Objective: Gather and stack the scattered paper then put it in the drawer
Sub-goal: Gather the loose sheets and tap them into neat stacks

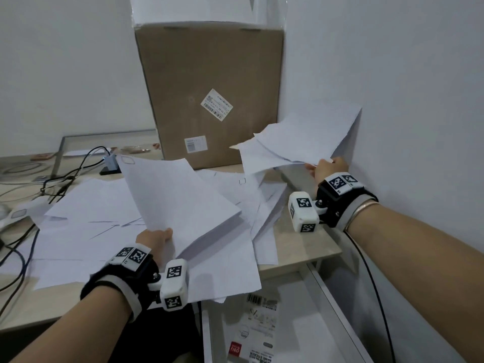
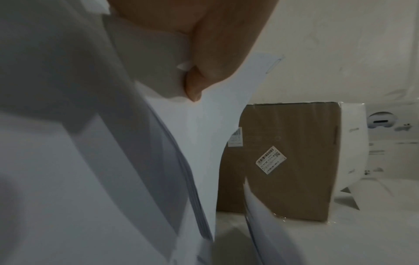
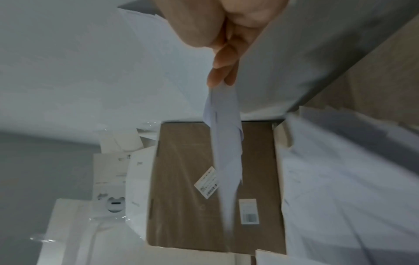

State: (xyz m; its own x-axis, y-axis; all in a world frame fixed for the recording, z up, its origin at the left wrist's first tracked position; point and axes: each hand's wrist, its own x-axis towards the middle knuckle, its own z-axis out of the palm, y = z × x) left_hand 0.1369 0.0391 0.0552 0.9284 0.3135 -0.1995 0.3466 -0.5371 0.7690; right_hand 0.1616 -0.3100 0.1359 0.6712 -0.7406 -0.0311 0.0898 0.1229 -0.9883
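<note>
Two bundles of paper are held clear of the desk [image 1: 301,247], one per hand. The thicker bundle [image 1: 180,200] is pinched at its near edge by the left hand [image 1: 154,239], thumb on top and fingers presumably underneath, so the sheets fan up and away w/ the far edge raised; in the left wrist view the stacked edges are seen close together below the thumb [image 2: 195,86], i.e. this lot is already roughly squared. A thinner, looser bundle [image 1: 301,137] is gripped at one corner by the right hand [image 1: 327,169], close to the wall; its sheets are splayed at differing angles, prob. because they were caught by the corner only. In the right wrist view the fingertips [image 3: 217,75] are closed on the sheet edges, seen edge-on. Many loose sheets [image 1: 104,231] are left spread over the desk between the hands, some overhanging the front edge above the open drawer [image 1: 324,310], which is pulled out below the desk's right end and already contains a printed packet [image 1: 259,326]. A cardboard box [image 1: 209,95] is stood at the back against the wall, w/ cables [image 1: 65,176] at the left. Judged from this, gathering is approx. half done: the two bundles would need to be merged, the remaining sheets collected, then everything aligned before being laid in the drawer. Slippage from the corner grip seems the main risk.
</note>
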